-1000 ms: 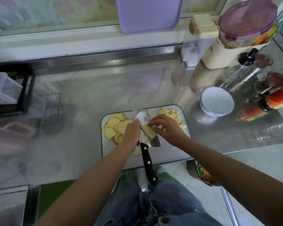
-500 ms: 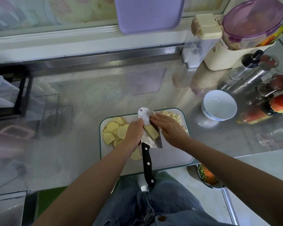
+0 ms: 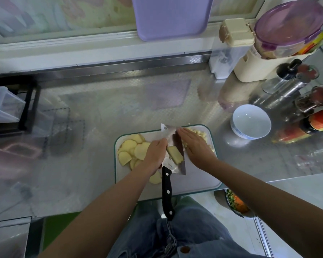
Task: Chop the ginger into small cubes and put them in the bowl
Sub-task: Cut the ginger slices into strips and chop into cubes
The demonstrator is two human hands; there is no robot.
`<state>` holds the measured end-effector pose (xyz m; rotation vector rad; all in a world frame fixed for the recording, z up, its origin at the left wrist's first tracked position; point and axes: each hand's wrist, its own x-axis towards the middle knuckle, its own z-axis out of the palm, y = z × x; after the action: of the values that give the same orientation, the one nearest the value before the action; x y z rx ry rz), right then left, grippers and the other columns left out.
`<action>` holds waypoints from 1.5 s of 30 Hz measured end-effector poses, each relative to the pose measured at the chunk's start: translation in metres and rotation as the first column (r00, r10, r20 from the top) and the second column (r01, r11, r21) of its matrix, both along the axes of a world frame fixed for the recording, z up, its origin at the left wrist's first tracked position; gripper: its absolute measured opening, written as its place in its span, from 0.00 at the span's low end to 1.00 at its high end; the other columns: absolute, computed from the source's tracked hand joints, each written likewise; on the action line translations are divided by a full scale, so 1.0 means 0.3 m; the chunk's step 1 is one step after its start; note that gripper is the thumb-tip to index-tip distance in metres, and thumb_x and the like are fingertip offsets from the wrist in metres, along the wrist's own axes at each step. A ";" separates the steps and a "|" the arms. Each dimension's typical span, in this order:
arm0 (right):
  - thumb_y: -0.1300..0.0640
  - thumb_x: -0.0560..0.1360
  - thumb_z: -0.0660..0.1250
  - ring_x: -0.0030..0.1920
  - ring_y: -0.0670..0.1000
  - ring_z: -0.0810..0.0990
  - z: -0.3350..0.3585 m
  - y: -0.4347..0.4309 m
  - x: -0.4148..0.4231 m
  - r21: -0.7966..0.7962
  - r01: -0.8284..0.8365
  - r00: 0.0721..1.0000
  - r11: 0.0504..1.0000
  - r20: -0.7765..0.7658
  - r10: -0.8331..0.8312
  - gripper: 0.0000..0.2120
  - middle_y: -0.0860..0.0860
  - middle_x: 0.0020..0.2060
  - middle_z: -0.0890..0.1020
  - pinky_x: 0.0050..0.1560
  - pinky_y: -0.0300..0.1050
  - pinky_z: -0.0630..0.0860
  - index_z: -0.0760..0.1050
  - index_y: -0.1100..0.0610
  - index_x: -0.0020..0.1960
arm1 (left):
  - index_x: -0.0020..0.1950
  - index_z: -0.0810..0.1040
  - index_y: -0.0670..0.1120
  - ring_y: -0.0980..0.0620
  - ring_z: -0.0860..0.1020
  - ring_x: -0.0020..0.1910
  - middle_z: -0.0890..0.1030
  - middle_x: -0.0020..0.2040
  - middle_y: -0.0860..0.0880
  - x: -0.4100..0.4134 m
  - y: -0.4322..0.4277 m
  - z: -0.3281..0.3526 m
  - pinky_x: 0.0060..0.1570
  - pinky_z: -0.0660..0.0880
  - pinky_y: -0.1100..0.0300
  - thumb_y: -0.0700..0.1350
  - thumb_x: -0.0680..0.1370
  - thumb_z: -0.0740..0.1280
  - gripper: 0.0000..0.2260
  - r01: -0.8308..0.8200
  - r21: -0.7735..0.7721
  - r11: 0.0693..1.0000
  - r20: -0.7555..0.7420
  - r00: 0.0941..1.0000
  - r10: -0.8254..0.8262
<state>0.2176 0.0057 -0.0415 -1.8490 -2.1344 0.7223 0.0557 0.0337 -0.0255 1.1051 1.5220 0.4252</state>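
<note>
View: head camera, looking down at the work.
Left hand (image 3: 154,155): curling round the spine side of the cleaver (image 3: 171,167) near its heel and holding the blade low over the cutting board (image 3: 194,181), black handle pointing back toward the body.
Right hand (image 3: 196,146): lying flat with straight fingers, gripping nothing, pressing on the ginger cubes (image 3: 203,135) just beside the blade, fingertips reaching the steel.
Ginger piece (image 3: 174,155): resting on the flat of the blade, between the two hands.
Ginger slices (image 3: 132,148): lying uncut in a heap on the left part of the board, partly under the left hand.
Bowl (image 3: 250,123): standing on the counter (image 3: 119,108) to the right of the board, apart from it, showing nothing inside.
Step in hand: most probably gathering cut ginger with the open palm against or onto the blade; cannot tell for sure whether pushing on or wiping off.
Doing it well: keeping the blade almost flat and its edge touching the board, sweeping with the side of the palm and not the fingertips, moving toward the spine and never along the edge.
Also: keeping the load small, since cubes are sliding off a tilted blade easily on the way to the bowl.
Progress: judging it partly done, many slices waiting for chopping.
</note>
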 end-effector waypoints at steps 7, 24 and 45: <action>0.67 0.79 0.57 0.70 0.53 0.69 0.022 -0.041 0.006 0.036 0.062 0.987 0.997 -0.152 -0.056 0.22 0.55 0.70 0.72 0.71 0.45 0.64 0.70 0.58 0.71 | 0.32 0.59 0.48 0.51 0.60 0.27 0.60 0.28 0.49 -0.029 -0.012 -0.025 0.27 0.56 0.58 0.43 0.78 0.54 0.14 -0.188 -0.023 0.982 0.044 0.981 0.189; 0.63 0.72 0.71 0.37 0.45 0.82 0.039 -0.056 -0.063 -0.167 0.304 0.876 0.938 -0.338 -0.344 0.04 0.48 0.34 0.82 0.42 0.33 0.76 0.81 0.55 0.42 | 0.39 0.66 0.45 0.51 0.63 0.25 0.64 0.30 0.48 -0.069 -0.036 -0.043 0.19 0.58 0.66 0.44 0.78 0.54 0.09 -0.321 -0.092 0.942 0.090 0.940 0.329; 0.55 0.75 0.70 0.50 0.51 0.78 0.072 -0.043 -0.112 -0.034 -0.032 0.975 0.999 -0.222 0.024 0.19 0.54 0.52 0.78 0.51 0.44 0.75 0.77 0.60 0.64 | 0.32 0.60 0.46 0.52 0.58 0.20 0.60 0.25 0.48 -0.053 -0.053 -0.005 0.23 0.56 0.62 0.40 0.79 0.53 0.14 -0.297 -0.067 0.953 0.097 0.948 0.302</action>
<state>0.1839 -0.0072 -0.0199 -1.6706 -2.0207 0.9342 0.0397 0.0177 -0.0270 0.7988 1.6019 0.6386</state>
